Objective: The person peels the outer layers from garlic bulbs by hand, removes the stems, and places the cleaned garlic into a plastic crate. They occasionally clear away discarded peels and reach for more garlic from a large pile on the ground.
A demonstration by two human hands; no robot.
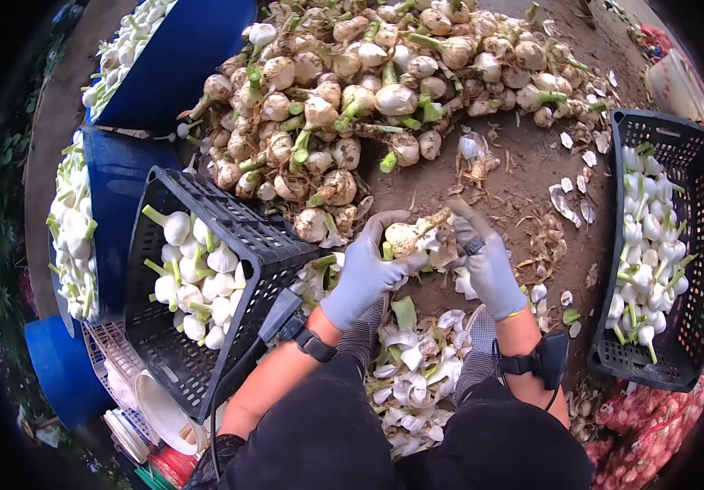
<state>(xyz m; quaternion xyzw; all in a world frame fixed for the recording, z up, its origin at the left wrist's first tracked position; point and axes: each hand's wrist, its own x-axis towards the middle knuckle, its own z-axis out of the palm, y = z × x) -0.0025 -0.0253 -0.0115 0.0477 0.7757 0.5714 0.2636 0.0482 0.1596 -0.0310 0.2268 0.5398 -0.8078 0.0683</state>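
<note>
A dirty garlic bulb (401,239) with a cut green stem sits in the fingers of my left hand (372,273), which wears a light grey glove. Just right of the bulb, by its loose skins and roots, is my gloved right hand (489,265). Its fingers are bent together, with a small dark object at them whose kind I cannot make out. Soil darkens both gloves' fingertips. Beyond my hands lies a large heap of unpeeled garlic (327,106). Peeled-off garlic skins (421,376) cover the ground between my feet.
On the left, a tilted black crate (237,220) holds white garlic bulbs, beside blue drums (123,204) topped with garlic. Another black crate (662,376) of cleaned garlic stands at the right. Red mesh sacks (654,433) lie below it. A white bucket (164,408) is at lower left.
</note>
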